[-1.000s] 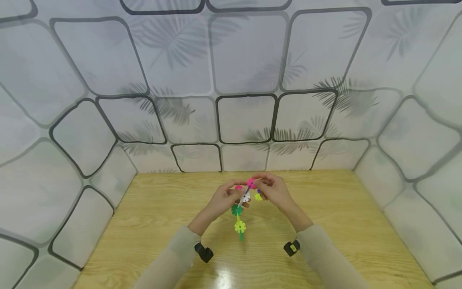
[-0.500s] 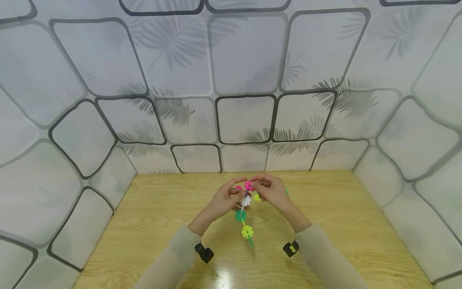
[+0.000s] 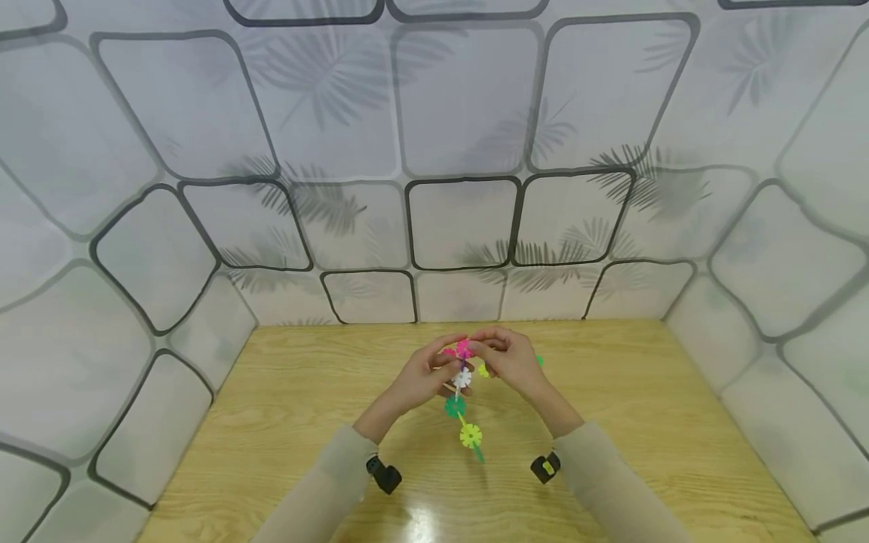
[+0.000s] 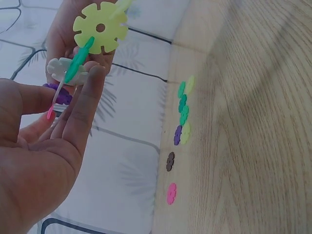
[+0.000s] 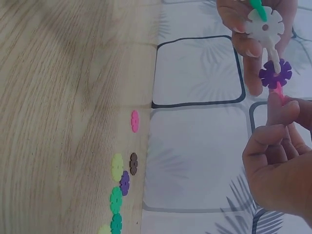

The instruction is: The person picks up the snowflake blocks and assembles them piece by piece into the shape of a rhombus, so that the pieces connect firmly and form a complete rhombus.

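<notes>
A chain of notched plastic snowflake discs hangs between my two hands. In the head view my left hand [image 3: 433, 371] holds it near a purple disc [image 4: 63, 95], thumb in front and fingers behind. My right hand [image 3: 511, 360] pinches a pink disc [image 3: 464, 348] at the top end, joined edgewise to the purple one, as the right wrist view shows. Below follow a white disc [image 3: 462, 378], a green disc [image 3: 455, 406] and a yellow disc [image 3: 471, 435]. Another green disc [image 3: 478, 452], seen edge-on, ends the chain above the table.
Several loose discs lie toward the back of the wooden table [image 3: 305, 422], among them pink [image 4: 171, 193], brown [image 4: 170, 162] and purple [image 5: 125, 183] ones. A patterned cloth wall [image 3: 462, 226] encloses the table at the back and sides.
The chain's lower end has swung to the right and slightly down. My right hand and the pink disc have shifted a little left and down. My left hand has barely moved.
</notes>
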The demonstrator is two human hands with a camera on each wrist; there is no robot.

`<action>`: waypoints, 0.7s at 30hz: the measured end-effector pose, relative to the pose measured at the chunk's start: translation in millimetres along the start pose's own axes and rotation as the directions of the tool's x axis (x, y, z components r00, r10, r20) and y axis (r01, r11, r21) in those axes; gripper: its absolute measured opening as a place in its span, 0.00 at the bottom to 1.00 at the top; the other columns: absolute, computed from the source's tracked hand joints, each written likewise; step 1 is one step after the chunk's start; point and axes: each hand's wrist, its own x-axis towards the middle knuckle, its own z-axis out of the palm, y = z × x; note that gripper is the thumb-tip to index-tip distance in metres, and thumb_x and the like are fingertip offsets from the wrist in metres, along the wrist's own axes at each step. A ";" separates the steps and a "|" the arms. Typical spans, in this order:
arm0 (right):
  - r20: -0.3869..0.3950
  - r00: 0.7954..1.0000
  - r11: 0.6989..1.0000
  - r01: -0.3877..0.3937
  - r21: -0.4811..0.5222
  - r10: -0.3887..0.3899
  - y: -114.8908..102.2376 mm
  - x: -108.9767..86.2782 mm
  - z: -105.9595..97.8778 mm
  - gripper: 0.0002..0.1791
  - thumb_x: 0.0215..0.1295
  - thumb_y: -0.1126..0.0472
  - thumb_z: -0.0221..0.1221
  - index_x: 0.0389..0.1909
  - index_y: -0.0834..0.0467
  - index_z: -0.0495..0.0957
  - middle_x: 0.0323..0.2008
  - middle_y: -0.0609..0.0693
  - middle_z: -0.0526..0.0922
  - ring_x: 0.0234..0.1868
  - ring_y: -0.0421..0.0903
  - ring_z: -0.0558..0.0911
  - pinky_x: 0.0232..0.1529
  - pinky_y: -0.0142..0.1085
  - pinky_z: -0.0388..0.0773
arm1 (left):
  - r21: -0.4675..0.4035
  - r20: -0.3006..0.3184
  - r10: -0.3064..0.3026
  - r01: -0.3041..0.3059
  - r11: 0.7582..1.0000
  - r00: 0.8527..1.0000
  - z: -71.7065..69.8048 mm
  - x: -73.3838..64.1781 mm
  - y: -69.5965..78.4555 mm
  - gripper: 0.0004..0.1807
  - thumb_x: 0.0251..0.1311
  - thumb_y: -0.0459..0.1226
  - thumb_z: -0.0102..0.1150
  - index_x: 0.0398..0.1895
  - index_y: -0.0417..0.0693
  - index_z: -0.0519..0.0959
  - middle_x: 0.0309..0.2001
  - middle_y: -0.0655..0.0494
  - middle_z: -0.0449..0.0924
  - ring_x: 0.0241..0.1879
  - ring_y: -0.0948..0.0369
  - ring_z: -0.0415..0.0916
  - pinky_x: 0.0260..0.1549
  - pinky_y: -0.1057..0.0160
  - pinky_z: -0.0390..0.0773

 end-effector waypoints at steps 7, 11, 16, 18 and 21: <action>-0.080 0.996 0.999 -0.043 0.008 0.044 3.5 0.3 -3.5 0.18 0.80 0.54 0.59 0.52 0.68 0.83 0.31 0.45 0.87 0.19 0.35 0.72 0.21 0.28 0.69 | 0.000 -0.015 0.010 -0.010 1.000 1.000 -1.5 0.3 -2.4 0.29 0.83 0.34 0.47 0.83 0.50 0.59 0.60 0.28 0.81 0.47 0.32 0.87 0.43 0.44 0.90; -0.113 0.993 0.998 -0.052 -0.046 0.046 13.7 1.0 -8.7 0.16 0.80 0.57 0.59 0.53 0.68 0.83 0.34 0.54 0.89 0.20 0.37 0.74 0.22 0.26 0.71 | -0.012 -0.039 0.009 -0.010 1.000 0.999 -2.0 0.8 -3.3 0.29 0.83 0.34 0.48 0.83 0.50 0.60 0.60 0.29 0.81 0.48 0.29 0.85 0.40 0.53 0.91; -0.109 0.991 0.989 -0.089 -0.122 0.076 30.3 2.2 -14.0 0.15 0.80 0.58 0.59 0.54 0.66 0.83 0.35 0.53 0.89 0.21 0.44 0.76 0.21 0.28 0.69 | -0.046 -0.063 0.005 -0.008 0.999 0.998 -1.7 1.9 -4.8 0.29 0.83 0.34 0.47 0.83 0.50 0.59 0.60 0.25 0.79 0.48 0.28 0.85 0.36 0.62 0.90; -0.102 0.991 0.985 -0.099 -0.138 0.086 38.6 3.5 -14.8 0.14 0.80 0.58 0.59 0.54 0.65 0.84 0.36 0.54 0.89 0.21 0.45 0.76 0.20 0.29 0.69 | -0.048 -0.082 0.002 -0.006 0.999 0.997 -1.5 2.5 -5.0 0.28 0.83 0.34 0.46 0.82 0.50 0.60 0.59 0.24 0.79 0.46 0.33 0.87 0.35 0.64 0.89; -0.088 0.992 0.982 -0.106 -0.156 0.093 49.0 4.6 -15.2 0.15 0.80 0.58 0.59 0.53 0.66 0.84 0.39 0.60 0.89 0.21 0.48 0.76 0.20 0.29 0.67 | -0.031 -0.121 -0.005 0.001 1.000 0.993 -1.1 3.4 -4.3 0.27 0.84 0.34 0.45 0.82 0.50 0.61 0.56 0.26 0.81 0.43 0.36 0.89 0.32 0.66 0.88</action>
